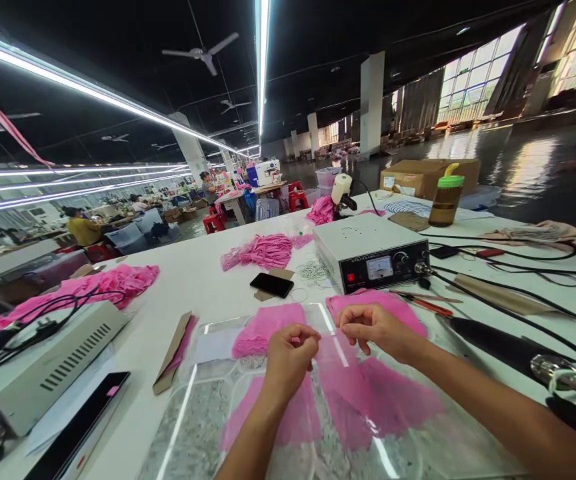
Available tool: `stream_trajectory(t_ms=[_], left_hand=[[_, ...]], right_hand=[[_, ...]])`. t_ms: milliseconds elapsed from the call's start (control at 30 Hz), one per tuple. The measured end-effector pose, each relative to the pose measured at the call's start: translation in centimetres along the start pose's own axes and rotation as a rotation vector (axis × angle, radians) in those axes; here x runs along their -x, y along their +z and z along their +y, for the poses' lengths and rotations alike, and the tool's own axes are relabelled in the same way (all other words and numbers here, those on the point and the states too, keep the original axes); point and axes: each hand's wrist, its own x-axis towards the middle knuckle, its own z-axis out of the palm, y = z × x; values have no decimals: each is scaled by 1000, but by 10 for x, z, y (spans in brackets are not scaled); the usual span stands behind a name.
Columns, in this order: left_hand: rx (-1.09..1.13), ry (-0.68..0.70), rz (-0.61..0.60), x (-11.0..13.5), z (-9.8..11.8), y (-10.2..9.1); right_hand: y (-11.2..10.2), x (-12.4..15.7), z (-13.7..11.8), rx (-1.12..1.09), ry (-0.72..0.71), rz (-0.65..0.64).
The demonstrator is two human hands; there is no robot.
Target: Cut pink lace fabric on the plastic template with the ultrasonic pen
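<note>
Over a clear plastic sheet (193, 413) on the table, both hands are raised close together. Between them hangs a thin, see-through pink fabric piece (332, 353). My left hand (289, 359) pinches its left edge, and my right hand (379, 330) has thumb and forefinger closed at its upper right corner. Below the right hand, a larger sheer pink fabric panel (373, 407) lies spread on the plastic. Another pink panel (243, 410) is partly covered by my left wrist. Just beyond the hands sit a pink fabric stack (265, 327) and a second pink pile (393, 308).
A white box with a dial (373, 247) stands behind the right hand, near orange-handled pliers (431, 305). A black phone (272, 285) lies ahead. To the right are a black handheld tool (493, 340) and cables. Another metal box (68, 353) sits left; a bottle (445, 200) stands at the back.
</note>
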Motion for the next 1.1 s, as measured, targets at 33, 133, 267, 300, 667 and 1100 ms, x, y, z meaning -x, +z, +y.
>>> stream_trajectory(t_ms=[33, 133, 267, 300, 667, 1100], left_hand=[[2, -11, -13, 0, 3, 1], [8, -37, -34, 1, 6, 2], [25, -74, -52, 1, 2, 2], [30, -85, -57, 1, 0, 2], [86, -143, -45, 6, -5, 1], [105, -131, -44, 31, -29, -2]], right_hand=[[-1, 1, -1, 3, -5, 10], [-2, 3, -1, 15, -17, 23], [0, 4, 3, 28, -14, 21], [0, 4, 4, 29, -8, 23], [6, 6, 12, 40, 54, -21], [34, 11, 12, 83, 73, -151]])
